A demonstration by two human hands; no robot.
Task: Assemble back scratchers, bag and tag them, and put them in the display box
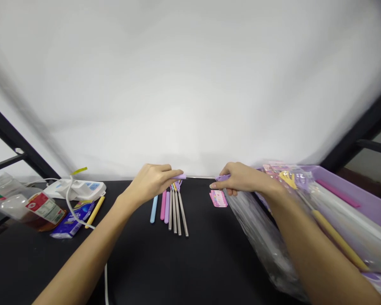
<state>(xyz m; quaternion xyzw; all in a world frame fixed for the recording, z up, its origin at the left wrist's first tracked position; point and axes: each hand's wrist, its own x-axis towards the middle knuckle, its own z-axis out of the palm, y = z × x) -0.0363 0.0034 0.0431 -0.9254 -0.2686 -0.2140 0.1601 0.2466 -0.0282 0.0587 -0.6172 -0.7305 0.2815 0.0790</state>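
Observation:
A lilac back scratcher (200, 177) with a thin metal rod is stretched level between my two hands, above the black table. My left hand (155, 178) pinches its lilac handle, and my right hand (238, 176) grips the purple head end, largely hidden by the fingers. Below my left hand lie a blue handle (154, 209), a pink handle (163, 205) and a lilac handle (167, 207). Beside them are several metal rods (178, 212) with small coloured heads. Under my right hand rest pink printed cards (218, 198).
Clear plastic bags (263, 237) lie beside a purple bin (355, 186) holding a bagged yellow back scratcher (336, 239). On the left are a white power strip (76, 189), a cable, a blue packet (71, 220), a yellow handle (95, 212) and a tipped bottle (34, 209). A white wall stands behind.

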